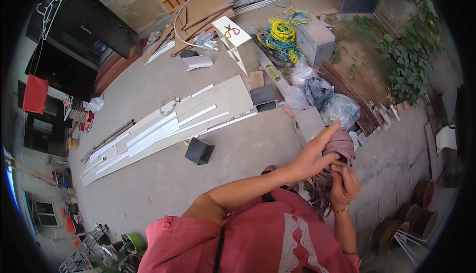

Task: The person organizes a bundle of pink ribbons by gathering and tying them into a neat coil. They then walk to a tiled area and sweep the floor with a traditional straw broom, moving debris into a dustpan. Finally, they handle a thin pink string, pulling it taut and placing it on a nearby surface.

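In front of my body is a wound bundle of flat mauve strips (339,142), with loose strip ends hanging below it. My left hand (316,156) grips the bundle from its left side, fingers stretched along the top and thumb across the front. From below, the fingers and thumb of my right hand (345,185) pinch together at the bundle's lower front edge, beside a dark opening in the winding. Exactly which strip the right fingertips hold is hidden. A beaded bracelet (341,209) circles the right wrist.
Pale boards and white strips (174,128) lie on the concrete floor near a black box (200,150). Scissors (230,30) rest on a white stand (238,40). Yellow and blue wire coils (281,31), a spirit level (273,73) and filled plastic bags (340,109) are beyond my hands.
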Demonstrator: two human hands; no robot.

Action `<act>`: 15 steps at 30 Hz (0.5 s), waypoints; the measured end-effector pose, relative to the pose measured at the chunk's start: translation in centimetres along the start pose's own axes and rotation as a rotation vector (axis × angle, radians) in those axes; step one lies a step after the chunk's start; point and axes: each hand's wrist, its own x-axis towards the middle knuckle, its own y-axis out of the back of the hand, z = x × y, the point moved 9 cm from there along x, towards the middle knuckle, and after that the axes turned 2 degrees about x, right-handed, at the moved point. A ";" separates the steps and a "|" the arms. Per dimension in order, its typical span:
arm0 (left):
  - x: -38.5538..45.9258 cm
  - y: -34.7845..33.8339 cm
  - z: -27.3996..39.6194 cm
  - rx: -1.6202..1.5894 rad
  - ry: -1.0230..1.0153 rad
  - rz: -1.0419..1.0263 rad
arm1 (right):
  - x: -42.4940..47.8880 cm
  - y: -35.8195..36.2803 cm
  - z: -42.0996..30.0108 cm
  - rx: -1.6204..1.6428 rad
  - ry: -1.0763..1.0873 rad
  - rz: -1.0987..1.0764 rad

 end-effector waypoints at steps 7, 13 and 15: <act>0.1 0.1 -0.3 0.065 0.045 0.019 | -2.7 1.0 4.1 0.388 -0.422 0.307; 0.0 0.0 0.4 0.137 -0.018 -0.089 | -2.6 0.9 5.1 0.701 -0.475 0.400; 0.0 -0.2 1.0 0.153 -0.059 -0.115 | -2.2 0.7 5.1 0.816 -0.500 0.398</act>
